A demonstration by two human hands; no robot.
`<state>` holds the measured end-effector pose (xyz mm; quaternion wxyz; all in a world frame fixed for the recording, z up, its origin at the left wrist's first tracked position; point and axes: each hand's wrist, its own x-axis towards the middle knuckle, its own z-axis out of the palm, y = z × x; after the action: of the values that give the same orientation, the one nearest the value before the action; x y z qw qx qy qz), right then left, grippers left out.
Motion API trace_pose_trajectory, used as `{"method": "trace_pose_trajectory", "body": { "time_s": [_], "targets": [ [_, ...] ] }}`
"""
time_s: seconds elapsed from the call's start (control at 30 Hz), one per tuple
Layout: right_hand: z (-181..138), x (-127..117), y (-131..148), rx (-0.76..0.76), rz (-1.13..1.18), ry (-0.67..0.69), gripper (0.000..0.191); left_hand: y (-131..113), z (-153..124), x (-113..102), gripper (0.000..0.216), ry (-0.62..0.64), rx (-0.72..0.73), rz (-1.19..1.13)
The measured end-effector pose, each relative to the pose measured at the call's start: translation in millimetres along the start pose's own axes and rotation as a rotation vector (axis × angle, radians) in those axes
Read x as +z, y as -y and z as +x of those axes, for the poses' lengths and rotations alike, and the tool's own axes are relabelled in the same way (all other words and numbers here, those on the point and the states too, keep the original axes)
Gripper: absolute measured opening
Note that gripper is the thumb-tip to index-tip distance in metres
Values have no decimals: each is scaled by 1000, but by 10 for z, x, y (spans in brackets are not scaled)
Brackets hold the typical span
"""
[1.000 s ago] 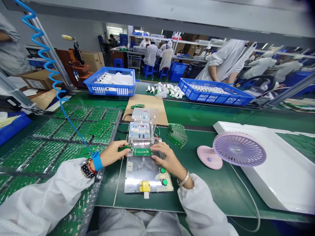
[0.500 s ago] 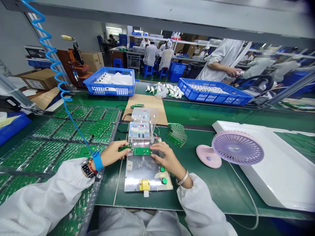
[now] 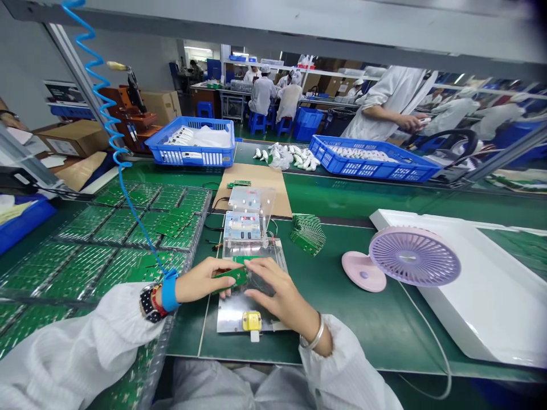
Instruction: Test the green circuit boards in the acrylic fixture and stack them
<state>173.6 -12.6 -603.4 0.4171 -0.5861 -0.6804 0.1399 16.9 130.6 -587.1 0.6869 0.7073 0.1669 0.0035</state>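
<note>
My left hand (image 3: pixel 204 280) is closed on a small green circuit board (image 3: pixel 233 278), held over the metal test fixture (image 3: pixel 239 312) in front of me. My right hand (image 3: pixel 273 294) reaches in from the right with its fingers bent, touching the same board's right end. The fixture's yellow latch (image 3: pixel 251 322) shows below my hands; its green buttons are hidden by my right hand. A clear acrylic top with a blue meter (image 3: pixel 242 225) stands at the back of the fixture.
Trays of green boards (image 3: pixel 106 233) fill the left. A fanned stack of boards (image 3: pixel 308 233) lies right of the fixture. A pink desk fan (image 3: pixel 410 262) and a white tray (image 3: pixel 491 296) sit right. Blue baskets (image 3: pixel 191 142) line the far conveyor; people work behind.
Both hands have drawn back toward me from the fixture's slot. The left hand now holds the board lower over the plate, and the right hand has moved left onto it, covering the green buttons.
</note>
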Motion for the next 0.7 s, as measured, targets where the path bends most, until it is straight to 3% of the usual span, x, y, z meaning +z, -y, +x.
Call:
{"method": "trace_pose_trajectory", "body": {
  "time_s": [0.13,0.23,0.37,0.47,0.7],
  "targets": [
    [-4,57,29,-62,-62,6,37,11,-20,46,45,23,-72,-13],
    [-29,24,-1,-36,-22,10,31,12,-13,43,47,28,-41,61],
    [-131,-76,-88,84,14,-50,27,-35,-4,-51,39,-208,107,261],
    [-235,-117,-169,167,10,-86,27,-82,6,-154,40,-341,140,307],
    [-314,-43,-229,207,-51,-73,26,-20,60,-180,36,-301,36,300]
  ]
}}
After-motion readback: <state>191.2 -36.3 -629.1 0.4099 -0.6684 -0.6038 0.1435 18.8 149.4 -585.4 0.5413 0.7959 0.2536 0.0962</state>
